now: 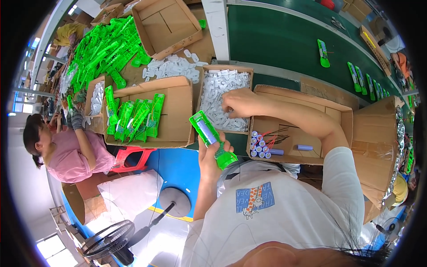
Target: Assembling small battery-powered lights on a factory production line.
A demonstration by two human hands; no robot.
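Gripping a green plastic case, left hand wraps its lower end; case is long, glossy, translucent, tilted up-left, with a bluish cylinder seated in its open top. Right hand is reaching into the box of white parts just above the case, fingers curled down among small flat pale pieces; can't tell if it has pinched one, fingertips are buried.

Right of the case: shallow cardboard tray with blue-capped batteries standing in rows, thin red and black wires beside them, some batteries lying loose. Left of the case: cardboard box with more green cases lined up side by side. Farther up-left of it, a big loose heap of green parts, shapes blur together. Above the white-parts box, dark green conveyor belt with a few green pieces. Another person in pink sits far left, partly cut off by the rim.
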